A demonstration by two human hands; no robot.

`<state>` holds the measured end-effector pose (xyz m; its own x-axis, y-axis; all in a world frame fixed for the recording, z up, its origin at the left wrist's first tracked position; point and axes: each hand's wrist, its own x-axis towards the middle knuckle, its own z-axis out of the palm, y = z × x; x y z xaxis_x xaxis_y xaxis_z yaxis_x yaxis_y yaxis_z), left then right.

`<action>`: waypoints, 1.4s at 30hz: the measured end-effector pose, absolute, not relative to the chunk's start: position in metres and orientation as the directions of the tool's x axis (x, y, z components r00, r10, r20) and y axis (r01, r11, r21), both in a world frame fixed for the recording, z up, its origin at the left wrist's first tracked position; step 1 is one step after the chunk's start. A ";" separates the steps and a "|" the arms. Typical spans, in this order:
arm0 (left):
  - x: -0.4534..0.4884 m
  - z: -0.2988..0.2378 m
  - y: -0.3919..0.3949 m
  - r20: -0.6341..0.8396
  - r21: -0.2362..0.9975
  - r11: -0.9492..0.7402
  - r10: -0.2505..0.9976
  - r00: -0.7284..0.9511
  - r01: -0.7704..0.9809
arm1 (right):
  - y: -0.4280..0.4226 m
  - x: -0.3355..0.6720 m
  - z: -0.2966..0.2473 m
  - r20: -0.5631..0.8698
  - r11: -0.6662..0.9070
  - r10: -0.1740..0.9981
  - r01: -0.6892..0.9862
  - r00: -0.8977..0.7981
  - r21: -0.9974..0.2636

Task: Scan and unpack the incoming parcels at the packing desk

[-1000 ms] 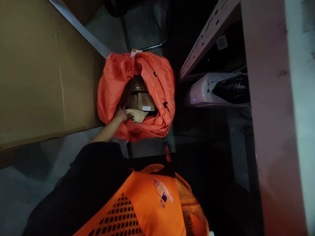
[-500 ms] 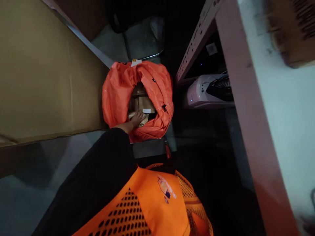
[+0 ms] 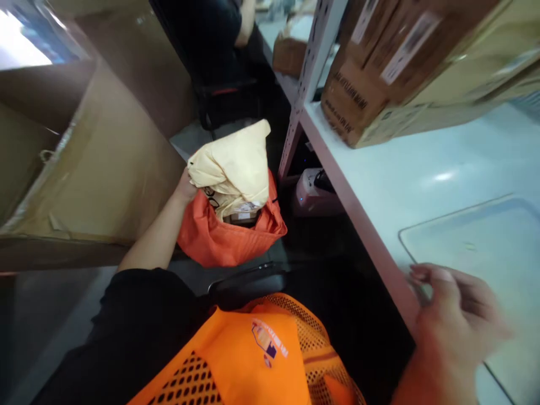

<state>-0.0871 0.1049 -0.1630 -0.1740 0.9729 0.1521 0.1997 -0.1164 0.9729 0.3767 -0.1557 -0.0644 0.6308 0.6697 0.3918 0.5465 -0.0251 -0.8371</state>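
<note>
My left hand (image 3: 185, 187) is closed on the upper left edge of a crumpled cream-coloured mailer bag (image 3: 238, 160), which has dark printing low on it. The mailer bag is raised and tilted over the mouth of an orange-red sack (image 3: 225, 242). Inside the sack's opening a dark package with a white label (image 3: 243, 216) shows; the mailer bag hides the rest. Off to the right, my right hand (image 3: 459, 309) is over the front edge of the white tabletop (image 3: 379, 185), its fingers partly curled and blurred. Whether it holds anything is unclear.
A large open cardboard carton (image 3: 113, 174) stands on the left. Brown boxes (image 3: 350, 101) sit on the tabletop beside a perforated metal post (image 3: 291, 132). A pale device (image 3: 312, 194) is under the table. Another person's arm (image 3: 247, 22) shows at the top.
My left hand has lifted the cream mailer bag out of the sack's opening. My right hand has come into view at the right. The view has shifted, showing more of the tabletop and boxes.
</note>
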 end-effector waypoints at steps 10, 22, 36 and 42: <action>0.147 0.029 0.028 0.552 0.788 -0.524 0.834 -0.007 -0.323 | -0.239 0.380 0.020 0.411 0.266 0.877 0.460 0.249 -0.847; 0.384 0.006 -0.066 0.203 0.969 -0.246 0.827 0.524 0.012 | -0.346 0.503 0.004 0.460 -0.235 0.447 0.597 0.767 -0.767; 0.344 -0.032 -0.162 0.281 0.500 -0.844 0.368 0.886 0.191 | -0.324 0.520 -0.045 0.214 -0.351 0.413 0.371 0.885 -0.859; 0.289 -0.071 -0.191 0.407 0.546 -0.829 0.390 0.826 0.122 | -0.323 0.525 -0.048 0.136 -0.434 0.533 0.407 0.835 -0.804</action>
